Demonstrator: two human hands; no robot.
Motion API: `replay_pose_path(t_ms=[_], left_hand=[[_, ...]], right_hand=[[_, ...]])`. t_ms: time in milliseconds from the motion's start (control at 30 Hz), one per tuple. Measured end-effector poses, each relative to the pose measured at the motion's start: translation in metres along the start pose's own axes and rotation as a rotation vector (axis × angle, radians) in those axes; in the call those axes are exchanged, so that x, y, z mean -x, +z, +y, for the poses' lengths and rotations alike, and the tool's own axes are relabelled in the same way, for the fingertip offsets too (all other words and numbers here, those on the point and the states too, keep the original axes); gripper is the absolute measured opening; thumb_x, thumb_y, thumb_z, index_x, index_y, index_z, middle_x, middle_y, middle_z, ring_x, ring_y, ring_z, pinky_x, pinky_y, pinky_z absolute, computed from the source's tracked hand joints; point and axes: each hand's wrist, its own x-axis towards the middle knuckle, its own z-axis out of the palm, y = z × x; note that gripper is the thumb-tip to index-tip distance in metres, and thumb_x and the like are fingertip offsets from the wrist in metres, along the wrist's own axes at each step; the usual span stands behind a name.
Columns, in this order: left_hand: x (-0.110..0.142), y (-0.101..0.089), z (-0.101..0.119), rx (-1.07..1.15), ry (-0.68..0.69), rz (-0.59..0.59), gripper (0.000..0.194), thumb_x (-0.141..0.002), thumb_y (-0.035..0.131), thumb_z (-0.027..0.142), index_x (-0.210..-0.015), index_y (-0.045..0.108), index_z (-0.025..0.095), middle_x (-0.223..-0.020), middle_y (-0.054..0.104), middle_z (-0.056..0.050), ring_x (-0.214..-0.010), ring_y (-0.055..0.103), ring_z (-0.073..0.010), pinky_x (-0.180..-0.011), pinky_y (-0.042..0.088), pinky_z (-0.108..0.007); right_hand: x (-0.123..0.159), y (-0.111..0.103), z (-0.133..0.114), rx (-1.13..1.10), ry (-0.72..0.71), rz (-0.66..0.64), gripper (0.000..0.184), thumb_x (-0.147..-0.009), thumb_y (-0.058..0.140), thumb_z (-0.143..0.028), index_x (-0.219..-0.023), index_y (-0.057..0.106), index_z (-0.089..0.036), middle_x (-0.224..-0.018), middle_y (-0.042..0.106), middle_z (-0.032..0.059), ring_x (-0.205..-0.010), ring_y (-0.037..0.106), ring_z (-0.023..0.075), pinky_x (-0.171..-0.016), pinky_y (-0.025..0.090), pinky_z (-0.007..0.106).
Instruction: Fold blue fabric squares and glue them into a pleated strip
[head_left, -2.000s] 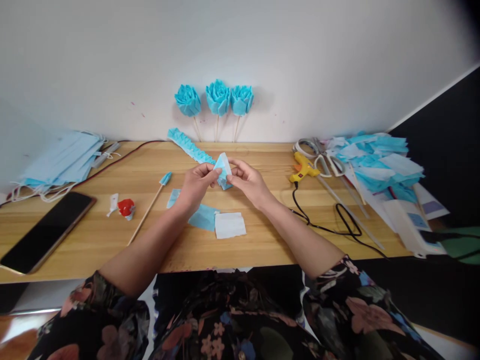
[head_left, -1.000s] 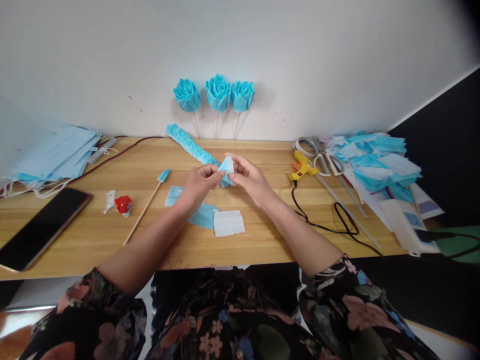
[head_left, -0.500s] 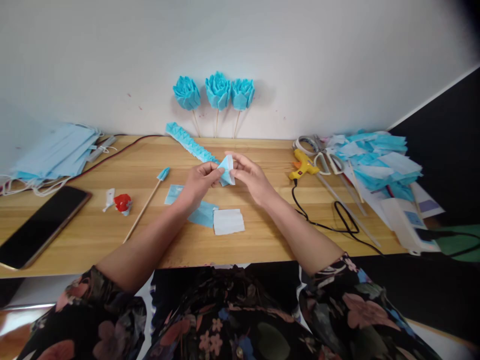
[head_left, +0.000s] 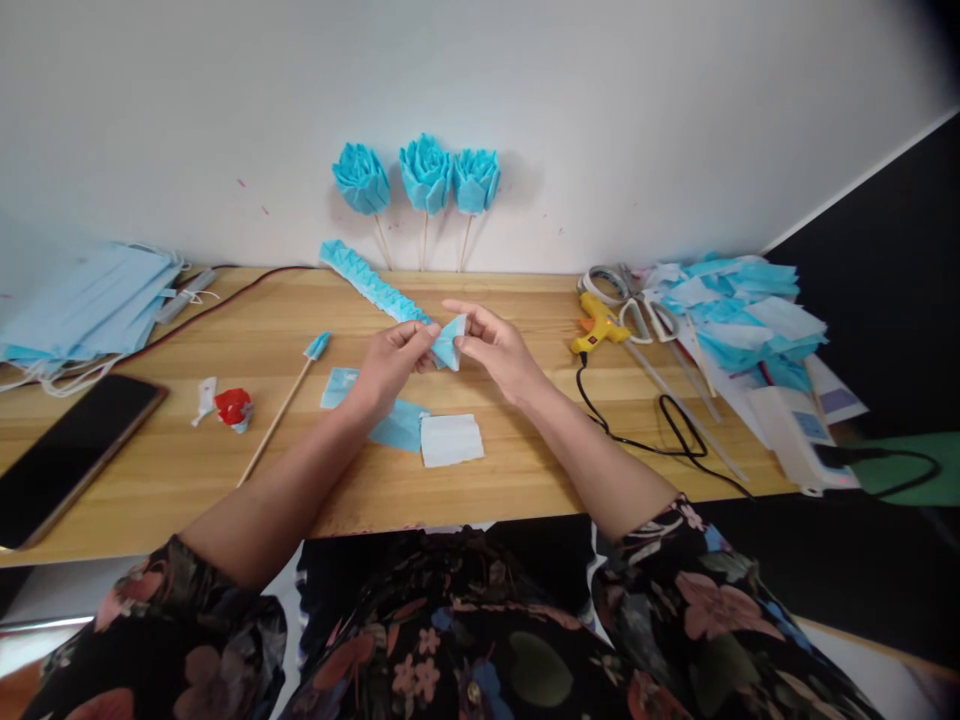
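Observation:
Both my hands hold one small folded light-blue piece (head_left: 448,342) just above the wooden table (head_left: 525,470). My left hand (head_left: 390,362) pinches its left side with thumb and fingers. My right hand (head_left: 496,352) pinches its right side, index finger stretched over the top. Behind the piece a long strip of folded blue pieces (head_left: 367,283) runs back towards the wall. Under my wrists lie a flat blue square (head_left: 397,428) and a white square (head_left: 451,440).
Three blue fabric roses (head_left: 424,175) on sticks lean on the wall. A stick with a blue tip (head_left: 285,400), a red scrap (head_left: 232,407), a phone (head_left: 64,455) and stacked face masks (head_left: 82,310) lie left. A yellow glue gun (head_left: 596,325), scissors (head_left: 637,320) and blue scraps (head_left: 742,310) lie right.
The folded blue piece has been pressed flatter and narrower between my fingers. The view has shifted slightly, so everything on the table sits a little further left.

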Motion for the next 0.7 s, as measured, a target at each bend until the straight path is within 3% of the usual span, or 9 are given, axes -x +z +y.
replay_pose_path(t_ms=[100, 300, 467, 700], left_hand=[[-0.0003, 0.0000, 0.0003, 0.021, 0.018, -0.015, 0.040, -0.083, 0.067, 0.055, -0.068, 0.063, 0.018, -0.061, 0.058, -0.001, -0.058, 0.051, -0.0125, -0.058, 0.041, -0.027], [-0.0004, 0.0015, 0.0018, 0.002, -0.011, 0.004, 0.028, -0.070, 0.080, 0.040, -0.070, 0.064, 0.018, -0.061, 0.059, 0.002, -0.056, 0.051, -0.0103, -0.057, 0.040, -0.025], [0.0004, 0.0007, 0.0025, -0.007, -0.032, -0.015, 0.026, -0.072, 0.078, 0.040, -0.072, 0.065, 0.017, -0.064, 0.061, 0.000, -0.057, 0.052, -0.0103, -0.058, 0.041, -0.025], [0.0011, 0.0037, 0.0040, -0.030, -0.032, -0.070, 0.028, -0.069, 0.080, 0.040, -0.068, 0.064, 0.017, -0.064, 0.059, 0.001, -0.057, 0.048, -0.0097, -0.055, 0.039, -0.025]], right_hand=[[-0.0002, 0.0008, 0.0010, -0.015, -0.008, 0.001, 0.045, -0.076, 0.065, -0.023, -0.121, 0.065, -0.025, -0.085, 0.067, -0.0027, -0.081, 0.060, 0.0148, -0.077, 0.052, 0.030], [0.0010, 0.0013, -0.0008, -0.053, -0.018, -0.046, 0.045, -0.076, 0.066, -0.022, -0.121, 0.065, -0.024, -0.090, 0.068, -0.0023, -0.086, 0.062, 0.0150, -0.079, 0.052, 0.030], [0.0012, 0.0000, -0.0034, 0.013, -0.031, -0.010, 0.039, -0.082, 0.065, -0.033, -0.121, 0.066, -0.025, -0.091, 0.066, -0.0014, -0.090, 0.061, 0.0163, -0.086, 0.052, 0.034], [0.0001, 0.0018, 0.0005, 0.033, -0.042, 0.068, 0.047, -0.079, 0.072, -0.035, -0.125, 0.064, -0.028, -0.085, 0.063, -0.0022, -0.078, 0.058, 0.0147, -0.078, 0.052, 0.032]])
